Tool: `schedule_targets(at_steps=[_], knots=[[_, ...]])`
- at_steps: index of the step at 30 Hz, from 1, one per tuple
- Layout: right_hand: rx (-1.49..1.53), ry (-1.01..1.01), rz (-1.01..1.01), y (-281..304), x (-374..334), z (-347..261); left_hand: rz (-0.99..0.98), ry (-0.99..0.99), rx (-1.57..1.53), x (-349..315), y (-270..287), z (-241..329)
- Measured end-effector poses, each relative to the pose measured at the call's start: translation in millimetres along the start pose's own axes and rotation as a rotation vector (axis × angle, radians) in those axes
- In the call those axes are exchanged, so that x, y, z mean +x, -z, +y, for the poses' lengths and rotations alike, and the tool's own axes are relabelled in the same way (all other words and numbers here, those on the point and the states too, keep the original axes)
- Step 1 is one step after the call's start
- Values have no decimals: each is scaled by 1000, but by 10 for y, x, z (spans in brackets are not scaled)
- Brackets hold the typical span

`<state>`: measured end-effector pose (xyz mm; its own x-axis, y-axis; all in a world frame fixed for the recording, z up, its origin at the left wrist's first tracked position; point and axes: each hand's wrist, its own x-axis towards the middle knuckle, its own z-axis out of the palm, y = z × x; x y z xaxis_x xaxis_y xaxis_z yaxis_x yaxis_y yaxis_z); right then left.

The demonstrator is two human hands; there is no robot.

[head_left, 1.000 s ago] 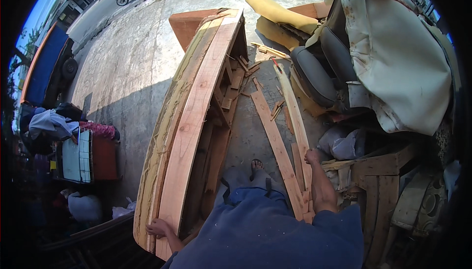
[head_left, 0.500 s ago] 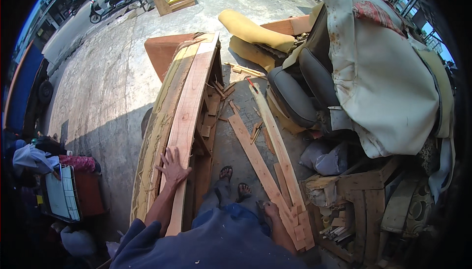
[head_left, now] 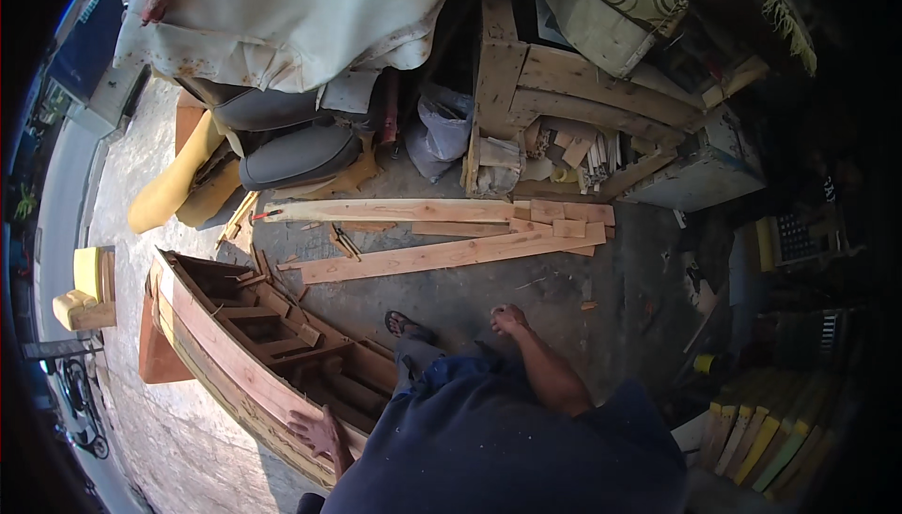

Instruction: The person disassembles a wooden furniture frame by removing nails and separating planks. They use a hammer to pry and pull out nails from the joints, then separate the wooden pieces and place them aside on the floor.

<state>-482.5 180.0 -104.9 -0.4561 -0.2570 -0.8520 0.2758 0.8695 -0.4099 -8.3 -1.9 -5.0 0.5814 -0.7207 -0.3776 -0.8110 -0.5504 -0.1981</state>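
A long wooden frame (head_left: 235, 356), like that of a sofa, lies at my left with its open, ribbed inside facing me. My left hand (head_left: 318, 431) rests flat on the bare plank along its top, fingers spread. In front of my body, apart from the frame, is my right hand (head_left: 508, 319). Its fingers are curled in; whether anything is in them is hidden. Beyond it on the floor lie a long plank (head_left: 451, 256) and a paler strip of wood (head_left: 376, 210), with short board pieces (head_left: 568, 228) on their right ends.
Vehicle-type seats (head_left: 299, 155), yellow foam (head_left: 174, 190) and a white cover (head_left: 282, 21) are piled ahead. A wooden cabinet-like frame (head_left: 498, 72) holding scraps stands beside a plastic bag (head_left: 440, 133). Several yellow-ended pieces (head_left: 752, 439) stand at lower right. Wood splinters litter the floor.
My view has swung to the right, so the frame now slants across the lower left. My left hand stays on its plank. My right hand has come up in front of me.
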Motion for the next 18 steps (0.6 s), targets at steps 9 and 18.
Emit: schedule_targets(at_steps=[9,18], knots=[[317,-226,144,1003,-378,1967,1128,-575,-35,918,-905,75],[767,-248,462,2159,-703,2943,-392,-1056,-73,-2382,-1244,2605]])
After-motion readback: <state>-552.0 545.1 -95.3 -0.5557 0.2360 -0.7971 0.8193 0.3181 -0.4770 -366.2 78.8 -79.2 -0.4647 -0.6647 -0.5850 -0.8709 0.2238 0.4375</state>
